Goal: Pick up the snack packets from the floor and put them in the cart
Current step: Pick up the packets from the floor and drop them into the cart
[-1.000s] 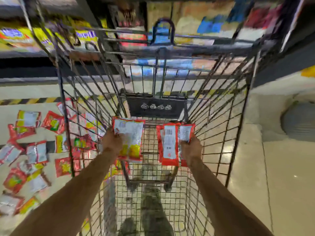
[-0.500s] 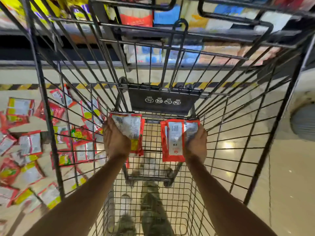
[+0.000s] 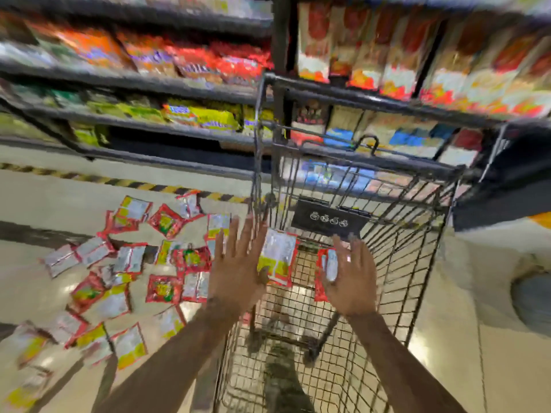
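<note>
The left hand [image 3: 238,275], right hand [image 3: 351,278] and both forearms are bare; the leg [image 3: 280,380] (blurred) looks mottled grey-green.

Floor [image 3: 456,296]: pale glossy tiles, with bright glints of light.
Stripe [image 3: 125,182]: yellow-and-black band on the floor along the shelf foot.
Shelves [image 3: 134,84]: dark metal, several tiers across the back.
Goods [image 3: 193,62]: blurred red, orange and yellow-green packs; tall boxes [image 3: 372,55] at right.

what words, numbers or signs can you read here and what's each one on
No word or number is legible; the frame is motion-blurred.
black plaque on the cart: four round white symbols, no letters readable.
snack packets: print too blurred.
shelf packs: lettering too blurred.
</note>
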A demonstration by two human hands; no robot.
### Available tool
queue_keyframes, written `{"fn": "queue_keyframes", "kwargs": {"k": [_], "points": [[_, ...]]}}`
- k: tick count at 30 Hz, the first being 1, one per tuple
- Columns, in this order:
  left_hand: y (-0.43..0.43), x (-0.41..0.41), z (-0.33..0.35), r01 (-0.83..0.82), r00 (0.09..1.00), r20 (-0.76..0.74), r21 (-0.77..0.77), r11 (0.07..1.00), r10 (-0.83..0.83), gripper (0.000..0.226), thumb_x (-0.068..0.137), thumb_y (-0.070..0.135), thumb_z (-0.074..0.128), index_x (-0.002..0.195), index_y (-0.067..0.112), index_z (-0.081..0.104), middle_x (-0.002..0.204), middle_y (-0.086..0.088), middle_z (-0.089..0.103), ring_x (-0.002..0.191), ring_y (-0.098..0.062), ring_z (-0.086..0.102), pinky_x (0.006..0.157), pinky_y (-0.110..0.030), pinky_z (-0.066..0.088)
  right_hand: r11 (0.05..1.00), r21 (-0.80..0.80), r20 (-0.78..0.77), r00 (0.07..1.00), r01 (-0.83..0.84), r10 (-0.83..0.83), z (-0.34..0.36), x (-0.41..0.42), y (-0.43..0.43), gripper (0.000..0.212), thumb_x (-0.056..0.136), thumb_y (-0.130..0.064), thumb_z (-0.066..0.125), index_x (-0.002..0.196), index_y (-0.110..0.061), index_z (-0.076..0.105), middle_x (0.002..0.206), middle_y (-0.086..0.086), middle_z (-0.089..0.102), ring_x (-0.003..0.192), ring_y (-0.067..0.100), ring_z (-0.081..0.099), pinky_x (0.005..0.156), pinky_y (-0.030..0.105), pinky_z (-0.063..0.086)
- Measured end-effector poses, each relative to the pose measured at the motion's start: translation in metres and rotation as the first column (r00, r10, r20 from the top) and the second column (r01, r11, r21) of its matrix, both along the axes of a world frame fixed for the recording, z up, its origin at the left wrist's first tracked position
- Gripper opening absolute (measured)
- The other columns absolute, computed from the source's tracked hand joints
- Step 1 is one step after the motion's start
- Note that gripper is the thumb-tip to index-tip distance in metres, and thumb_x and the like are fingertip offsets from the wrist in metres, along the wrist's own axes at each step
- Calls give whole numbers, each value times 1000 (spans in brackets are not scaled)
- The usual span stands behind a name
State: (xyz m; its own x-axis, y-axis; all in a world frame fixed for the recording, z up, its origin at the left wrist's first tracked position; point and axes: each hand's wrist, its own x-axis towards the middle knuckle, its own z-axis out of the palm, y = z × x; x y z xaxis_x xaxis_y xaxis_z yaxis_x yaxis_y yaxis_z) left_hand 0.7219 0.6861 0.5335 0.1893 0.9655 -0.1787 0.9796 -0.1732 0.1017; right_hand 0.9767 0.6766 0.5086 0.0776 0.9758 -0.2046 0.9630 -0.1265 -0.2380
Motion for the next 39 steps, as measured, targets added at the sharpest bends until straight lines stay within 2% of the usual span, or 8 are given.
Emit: {"fn": "queue_keyframes", "kwargs": {"k": [3,9,16,23,27,30,34,39], "points": [[-38,-54,43,-82,997,21,52,995,81,86,90,57,55,164,26,24,174,-8,10,159,-36,10,122,-64,16,996,44,0,997,-78,78,62,-45,-20,89,88,-76,31,162,-28,29,171,12,20,158,36,14,127,54,18],[-149,-196,106,-227,974,28,122,966,225,84,91,65,36,163,24,28,172,-14,19,158,-39,17,124,-66,12,954,190,42,973,-231,227,135,-161,-97,87,86,-73,55,158,-25,40,167,14,31,156,40,23,121,63,28],[-330,-361,133,-491,869,29,151,858,493,88,87,69,36,162,24,30,171,-13,23,155,-41,24,121,-63,17,869,196,95,891,-455,445,166,-316,-213,91,88,-78,41,161,-25,31,167,15,29,156,41,22,123,62,23],[-474,-464,115,-673,738,18,92,734,674,90,84,68,38,161,23,31,170,-12,26,156,-38,22,123,-63,17,779,68,60,782,-623,620,141,-427,-288,97,87,-84,37,165,-32,13,174,9,6,160,38,6,127,59,13],[-515,-481,97,-708,706,3,35,705,709,90,87,68,42,163,23,28,172,-10,19,158,-37,16,124,-58,9,737,22,71,737,-675,673,120,-472,-311,99,85,-84,35,165,-29,15,173,12,11,159,38,10,126,58,20],[-526,-488,75,-695,719,-34,-16,719,695,88,89,70,43,163,25,29,172,-9,16,159,-33,15,124,-55,5,720,-4,71,718,-694,693,102,-493,-317,102,85,-85,40,165,-27,17,172,15,15,158,39,16,124,57,24],[-518,-496,39,-654,755,-40,-117,747,654,89,87,72,42,162,25,32,171,-9,22,157,-36,20,123,-61,16,696,-76,32,696,-714,718,67,-514,-309,104,83,-91,30,166,-31,10,174,12,7,159,37,9,126,59,18],[-491,-505,-10,-631,767,-5,-191,752,642,88,90,72,32,165,27,20,173,-8,16,159,-34,12,125,-62,14,693,-165,-21,705,-702,709,12,-537,-285,107,80,-94,23,165,-30,18,173,12,12,159,38,11,124,60,23]]}}
